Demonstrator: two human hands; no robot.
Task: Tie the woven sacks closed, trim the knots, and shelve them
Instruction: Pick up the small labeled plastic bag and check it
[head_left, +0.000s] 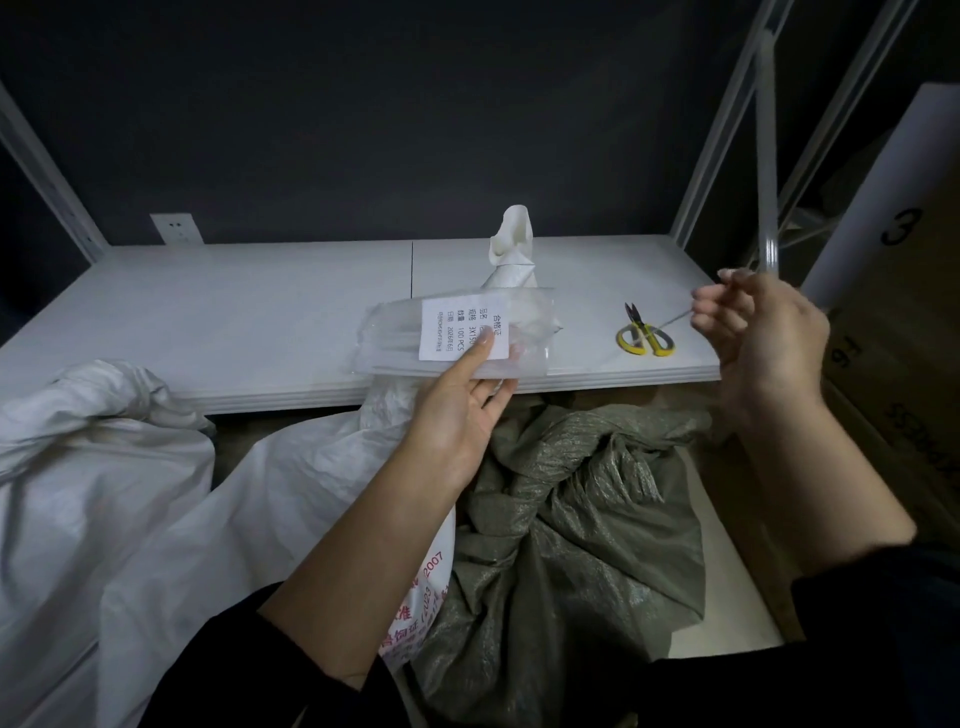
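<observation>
Lying before the white shelf (234, 312) in the head view, three woven sacks are counted: a plain white sack (104, 493) at left, a printed white sack (291, 493) in the middle and a grey-green sack (571, 519) at right. A twisted white neck (511, 244) rises behind one clear packet (395, 338), which is pinched by the left hand (457, 415). One thin tie (672, 322) is pinched by the right hand (763, 332) (raised above the one pair of scissors (645, 335) on the shelf). A dark wall (363, 130) is seen behind.
</observation>
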